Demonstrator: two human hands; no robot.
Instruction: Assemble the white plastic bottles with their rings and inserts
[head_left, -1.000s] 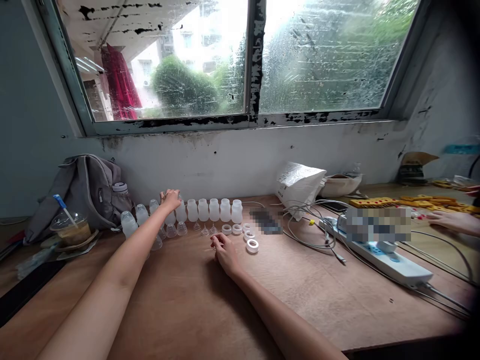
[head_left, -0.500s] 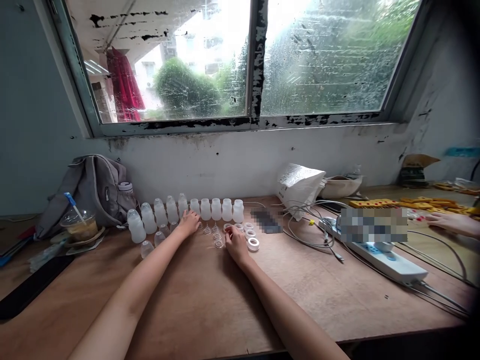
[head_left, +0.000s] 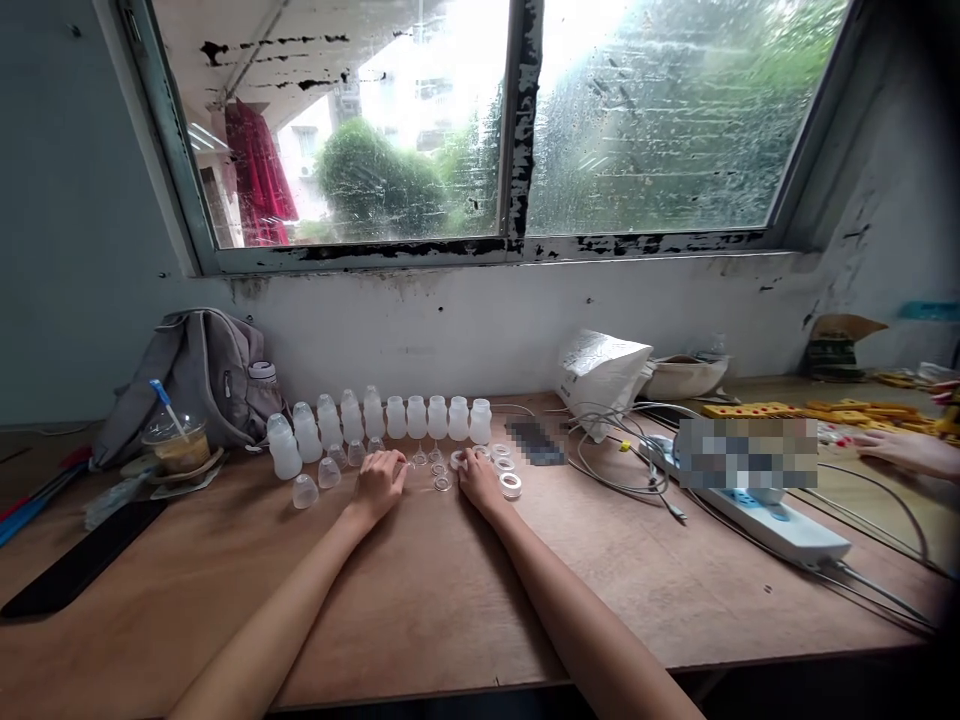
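A: Fingers first?

B: Left hand (head_left: 381,484): back upward, low over the table (head_left: 420,620), fingers bent and close together. Right hand (head_left: 482,482): fingers curled, tips at the nearest of the white rings (head_left: 511,486). Pinching or merely touching, cannot tell for either; the backs of the hands face the camera.

A: Parts between and beside them?

B: Clear teats (head_left: 421,456) in the gap, thin-walled, narrow above a wide base. Two clear pieces (head_left: 442,483) nearer the front edge show little more than circular outlines. White rings: smooth, hollow-centred, grouped around and right of the right hand. The frontmost looks thicker; single or stacked, unclear.

A: Bottles?

B: Ten, frosted, in a row near the table's back edge. Five domed bottles (head_left: 373,415) toward the left edge; five open-necked bottles (head_left: 437,420) toward the right. Loose translucent domes (head_left: 305,493) stand before the domed group.

A: Obscured or cut off?

B: Right fingers overlap some rings; the left hand may mask small parts. Pixelation covers a dark item (head_left: 535,441) and part of the power strip (head_left: 799,537), toward the right edge. A co-worker's hand (head_left: 909,450) is cropped by the frame, as is the table's front-left corner.
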